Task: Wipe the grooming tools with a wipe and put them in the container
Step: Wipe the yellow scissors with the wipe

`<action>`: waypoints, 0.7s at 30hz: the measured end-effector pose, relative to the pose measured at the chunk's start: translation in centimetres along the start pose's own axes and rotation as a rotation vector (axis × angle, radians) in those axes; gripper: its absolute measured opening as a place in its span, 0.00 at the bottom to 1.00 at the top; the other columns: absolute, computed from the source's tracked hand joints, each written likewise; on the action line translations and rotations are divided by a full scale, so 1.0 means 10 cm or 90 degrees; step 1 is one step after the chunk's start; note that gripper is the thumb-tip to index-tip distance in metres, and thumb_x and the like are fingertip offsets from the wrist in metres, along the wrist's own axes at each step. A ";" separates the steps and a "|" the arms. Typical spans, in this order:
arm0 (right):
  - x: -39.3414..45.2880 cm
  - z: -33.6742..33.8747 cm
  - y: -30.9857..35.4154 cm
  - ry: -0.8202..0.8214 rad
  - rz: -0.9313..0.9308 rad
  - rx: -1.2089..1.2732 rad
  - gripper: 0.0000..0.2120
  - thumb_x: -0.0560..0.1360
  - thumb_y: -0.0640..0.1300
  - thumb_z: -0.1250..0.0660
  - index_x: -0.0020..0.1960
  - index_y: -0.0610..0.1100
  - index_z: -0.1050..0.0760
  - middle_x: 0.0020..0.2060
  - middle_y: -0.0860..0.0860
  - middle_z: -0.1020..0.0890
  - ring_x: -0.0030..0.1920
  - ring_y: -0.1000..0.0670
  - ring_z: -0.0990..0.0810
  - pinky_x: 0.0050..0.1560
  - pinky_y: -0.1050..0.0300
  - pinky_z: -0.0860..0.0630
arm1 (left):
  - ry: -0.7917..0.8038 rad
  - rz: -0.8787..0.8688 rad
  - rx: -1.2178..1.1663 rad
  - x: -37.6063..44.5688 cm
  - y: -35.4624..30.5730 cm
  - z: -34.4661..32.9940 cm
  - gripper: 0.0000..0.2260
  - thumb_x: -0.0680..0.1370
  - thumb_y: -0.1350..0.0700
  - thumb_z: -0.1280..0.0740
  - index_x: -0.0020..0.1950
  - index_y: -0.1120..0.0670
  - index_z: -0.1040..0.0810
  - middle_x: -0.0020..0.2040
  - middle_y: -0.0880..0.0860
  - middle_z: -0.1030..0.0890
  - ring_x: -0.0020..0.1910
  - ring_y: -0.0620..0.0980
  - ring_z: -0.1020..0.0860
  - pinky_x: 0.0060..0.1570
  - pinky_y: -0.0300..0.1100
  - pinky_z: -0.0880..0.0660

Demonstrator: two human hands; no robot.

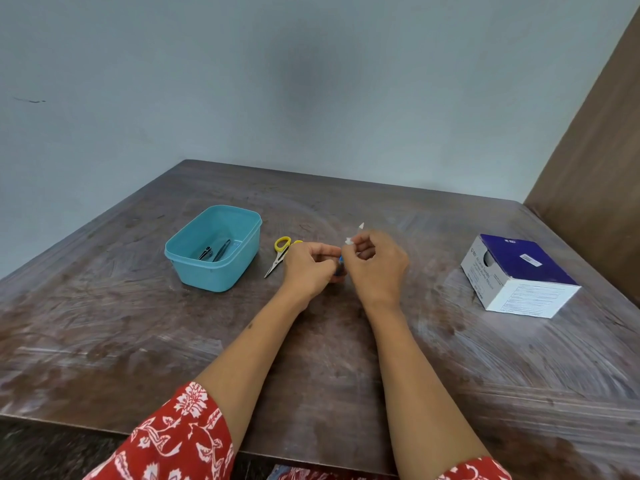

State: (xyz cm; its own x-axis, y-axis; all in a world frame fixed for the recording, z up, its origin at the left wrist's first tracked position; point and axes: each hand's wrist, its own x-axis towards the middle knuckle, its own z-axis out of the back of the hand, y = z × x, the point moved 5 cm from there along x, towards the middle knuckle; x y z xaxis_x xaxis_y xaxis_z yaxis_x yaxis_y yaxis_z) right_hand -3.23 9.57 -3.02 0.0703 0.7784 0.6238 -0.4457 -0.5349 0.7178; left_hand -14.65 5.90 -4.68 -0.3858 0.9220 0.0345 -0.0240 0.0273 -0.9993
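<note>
Both hands meet: left hand point(309, 268) and right hand point(375, 263) pinch a white wipe packet point(350, 240); box point(518, 275) print unreadable.

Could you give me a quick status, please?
Both hands tearing a wipe packet. Two tools in container. Scissors still out.

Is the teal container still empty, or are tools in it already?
Not empty: two dark metal tools lie on the floor of the teal container, which has no lid on.
</note>
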 end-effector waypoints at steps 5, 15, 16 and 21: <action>0.03 0.06 -0.04 -0.066 -0.025 0.025 0.04 0.72 0.36 0.31 0.45 0.41 0.19 0.39 0.47 0.19 0.33 0.56 0.26 0.36 0.75 0.31 | 0.019 0.016 -0.001 0.00 0.00 -0.02 0.08 0.72 0.72 0.35 0.50 0.68 0.22 0.35 0.57 0.21 0.25 0.42 0.21 0.31 0.37 0.20; 0.02 0.06 -0.04 -0.058 -0.036 0.029 0.04 0.72 0.37 0.31 0.46 0.42 0.19 0.39 0.48 0.18 0.34 0.56 0.25 0.36 0.74 0.31 | 0.022 0.011 -0.009 0.02 0.02 -0.02 0.08 0.72 0.72 0.34 0.50 0.68 0.22 0.35 0.57 0.21 0.25 0.42 0.21 0.31 0.36 0.20; 0.02 0.07 -0.05 -0.065 -0.041 0.029 0.05 0.72 0.37 0.32 0.46 0.42 0.19 0.40 0.48 0.18 0.34 0.56 0.25 0.36 0.74 0.30 | 0.031 0.014 -0.009 0.02 0.03 -0.03 0.08 0.72 0.72 0.34 0.51 0.68 0.22 0.35 0.57 0.21 0.25 0.42 0.21 0.31 0.36 0.21; 0.01 0.03 -0.05 -0.040 -0.061 0.047 0.02 0.68 0.40 0.31 0.40 0.45 0.20 0.34 0.51 0.19 0.34 0.54 0.21 0.38 0.56 0.22 | 0.039 0.001 -0.025 0.02 0.04 -0.04 0.09 0.73 0.72 0.36 0.52 0.67 0.22 0.36 0.57 0.21 0.28 0.43 0.21 0.32 0.36 0.20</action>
State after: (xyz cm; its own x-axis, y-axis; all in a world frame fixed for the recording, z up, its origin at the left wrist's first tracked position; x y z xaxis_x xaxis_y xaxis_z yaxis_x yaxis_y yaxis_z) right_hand -2.75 9.77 -3.21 0.1663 0.8061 0.5680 -0.3674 -0.4839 0.7943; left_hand -14.41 6.26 -5.06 -0.3285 0.9440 0.0326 0.0139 0.0394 -0.9991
